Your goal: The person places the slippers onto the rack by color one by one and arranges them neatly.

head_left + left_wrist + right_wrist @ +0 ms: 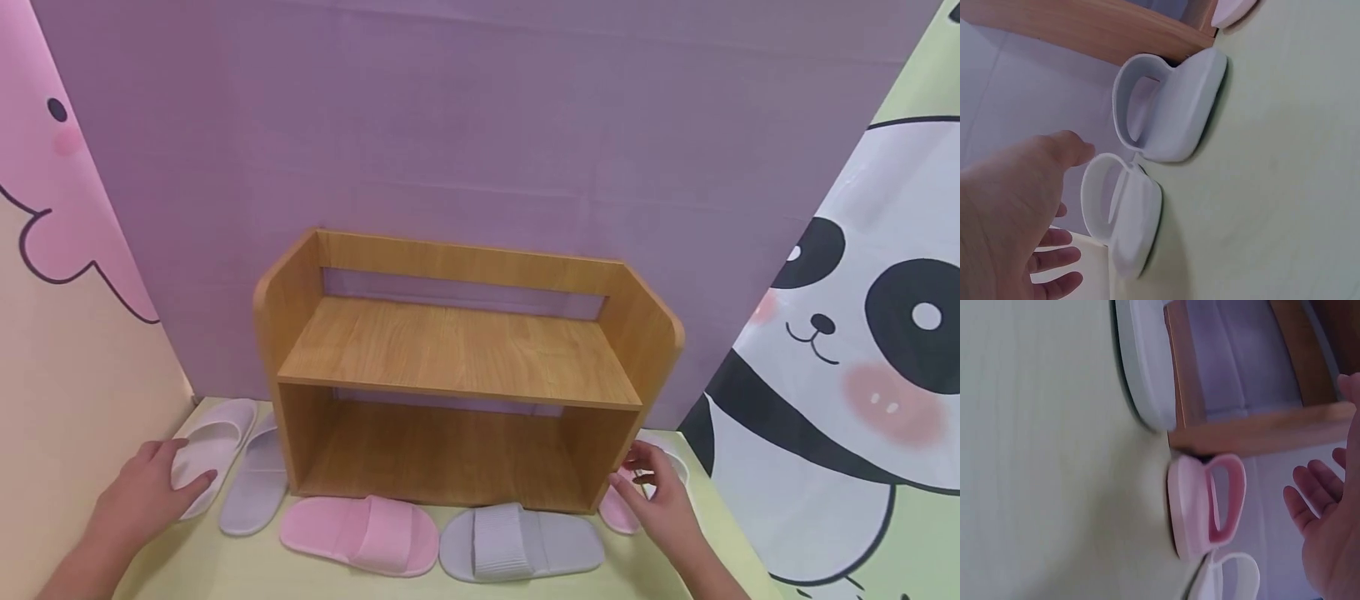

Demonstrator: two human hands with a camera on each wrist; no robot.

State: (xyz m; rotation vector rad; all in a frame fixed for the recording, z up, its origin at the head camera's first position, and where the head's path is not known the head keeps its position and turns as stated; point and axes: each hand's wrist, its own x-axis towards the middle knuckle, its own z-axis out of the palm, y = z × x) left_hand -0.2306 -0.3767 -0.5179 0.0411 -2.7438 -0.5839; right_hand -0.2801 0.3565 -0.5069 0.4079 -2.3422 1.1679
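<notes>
My left hand hovers at a white slipper left of the wooden shelf, thumb and fingers spread. In the left wrist view, a gap shows between that hand and the white slipper. A grey slipper lies between the white one and the shelf. On the other side, my right hand is over a pink slipper and a white slipper, partly hiding both. Its fingers are loosely bent and hold nothing. The right wrist view shows the hand apart from the pink slipper.
The two-tier wooden shelf stands against a purple backdrop, with bare boards. Along its front lie another pink slipper and another grey slipper, sideways. Panels with a pink cartoon figure and a panda flank the table.
</notes>
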